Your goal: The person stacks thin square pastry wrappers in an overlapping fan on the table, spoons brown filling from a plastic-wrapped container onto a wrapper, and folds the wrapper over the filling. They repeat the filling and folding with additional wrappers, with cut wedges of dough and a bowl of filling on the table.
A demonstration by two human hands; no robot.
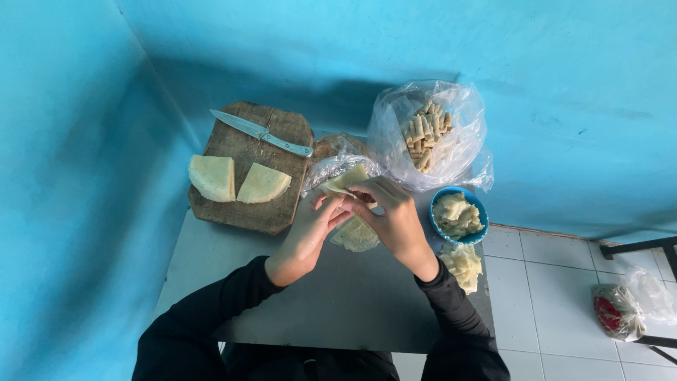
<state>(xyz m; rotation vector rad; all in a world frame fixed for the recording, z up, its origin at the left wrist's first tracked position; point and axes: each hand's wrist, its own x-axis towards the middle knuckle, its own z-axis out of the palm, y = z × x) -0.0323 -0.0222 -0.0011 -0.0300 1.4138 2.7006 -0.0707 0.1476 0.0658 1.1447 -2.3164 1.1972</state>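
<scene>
Between both hands, above the bench [338,303], the left hand [310,229] and right hand [391,215] pinch a thin, floppy dough wrapper [345,178] by its edges; it looks light and easily torn.

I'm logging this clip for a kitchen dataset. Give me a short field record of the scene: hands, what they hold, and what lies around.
left hand: pinching the pale wrapper
right hand: folding the same wrapper
wrapper: thin pale sheet, held above the grey table
cutting board: wooden, bears a knife and two pale wedges
blue bowl: holds pale filling
plastic bag: open, holds finished rolls
</scene>
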